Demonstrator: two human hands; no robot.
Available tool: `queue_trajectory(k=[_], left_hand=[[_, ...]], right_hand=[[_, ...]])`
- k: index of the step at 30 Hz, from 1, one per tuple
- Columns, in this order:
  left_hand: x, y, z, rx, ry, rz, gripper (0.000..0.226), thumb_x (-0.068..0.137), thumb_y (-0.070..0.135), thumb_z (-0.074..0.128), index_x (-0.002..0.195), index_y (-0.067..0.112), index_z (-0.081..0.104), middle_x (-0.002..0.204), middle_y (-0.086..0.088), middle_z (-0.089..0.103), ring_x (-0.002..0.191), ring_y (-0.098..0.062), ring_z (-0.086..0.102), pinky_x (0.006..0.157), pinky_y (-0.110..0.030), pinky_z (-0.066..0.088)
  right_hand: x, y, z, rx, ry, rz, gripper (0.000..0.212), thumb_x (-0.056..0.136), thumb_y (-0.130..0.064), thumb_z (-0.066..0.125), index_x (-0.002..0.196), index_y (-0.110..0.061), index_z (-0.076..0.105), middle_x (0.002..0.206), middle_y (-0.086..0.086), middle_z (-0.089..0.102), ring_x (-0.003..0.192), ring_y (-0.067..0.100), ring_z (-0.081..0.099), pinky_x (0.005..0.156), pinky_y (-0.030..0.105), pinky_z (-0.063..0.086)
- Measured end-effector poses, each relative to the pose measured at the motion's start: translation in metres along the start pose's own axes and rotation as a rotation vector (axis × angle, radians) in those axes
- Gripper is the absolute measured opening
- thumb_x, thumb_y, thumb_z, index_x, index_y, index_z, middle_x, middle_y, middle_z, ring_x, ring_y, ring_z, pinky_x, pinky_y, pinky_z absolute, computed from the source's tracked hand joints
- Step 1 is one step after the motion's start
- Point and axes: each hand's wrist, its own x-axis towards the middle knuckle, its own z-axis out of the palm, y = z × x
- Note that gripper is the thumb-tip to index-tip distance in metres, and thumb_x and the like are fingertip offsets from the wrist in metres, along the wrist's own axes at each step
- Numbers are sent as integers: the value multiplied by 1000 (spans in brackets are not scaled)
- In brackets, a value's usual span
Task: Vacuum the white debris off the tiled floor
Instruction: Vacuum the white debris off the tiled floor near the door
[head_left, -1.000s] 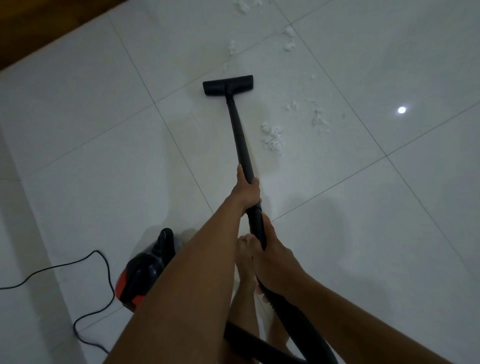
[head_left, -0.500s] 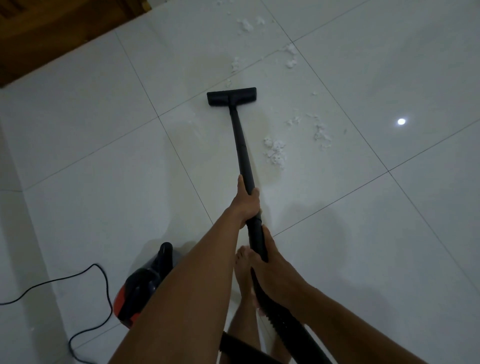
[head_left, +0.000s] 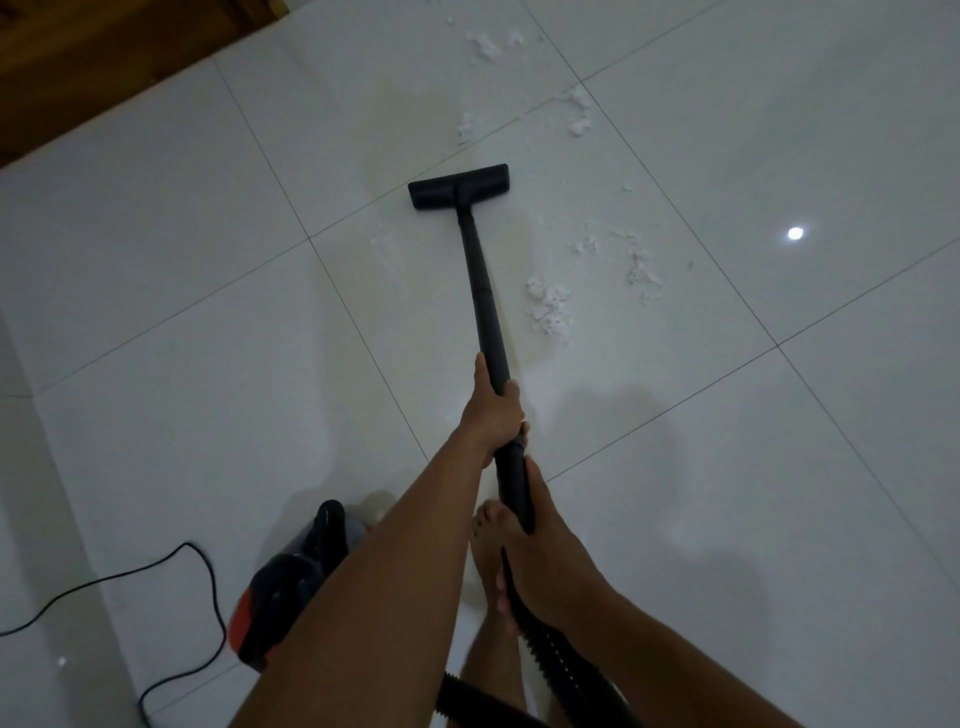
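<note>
A black vacuum wand (head_left: 480, 280) runs from my hands out to its flat floor nozzle (head_left: 458, 185), which sits on the white tiled floor (head_left: 779, 493). My left hand (head_left: 493, 410) grips the wand higher up; my right hand (head_left: 540, 561) grips it lower, where the ribbed hose (head_left: 561, 670) begins. White debris lies in clumps to the right of the wand (head_left: 549, 310), further right (head_left: 644, 273), and beyond the nozzle (head_left: 577, 114) and at the far top (head_left: 485, 44).
The red and black vacuum body (head_left: 285, 587) stands at my lower left, with its black power cord (head_left: 171, 561) looping over the tiles. A wooden surface (head_left: 104, 57) borders the floor at the top left. My bare foot (head_left: 485, 545) is under my hands.
The nozzle has been pulled back toward me, away from the far clumps. The view has tilted so more debris shows at the top. Both hands keep their hold.
</note>
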Motion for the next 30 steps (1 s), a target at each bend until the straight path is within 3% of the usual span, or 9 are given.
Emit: queue_trajectory(k=[6,18,30], left_hand=[[9,10,-8,89,-4,8,68,107,31,37,155,48,-8,91,-13,61,59,-16,58,61,-32,56],[18,52,-27,91,-41,18,69,107,29,37,156,45,-8,86,-11,58,56,-14,56,50,-26,52],[44,102,-41,129,-13,15,68,107,29,37,156,45,-7,93,-13,59,59,-16,58,53,-30,53]], right_hand=[[8,-14,5,-48,9,28,65,108,-39,43,153,-59,1,80,18,67,42,12,59,45,25,53],[17,-64,7,-73,26,37,64,109,-35,41,154,-56,0,75,14,65,42,12,60,42,25,52],[48,-111,2,-53,27,-4,70,107,-28,47,155,-52,3,74,18,64,39,13,58,41,26,53]])
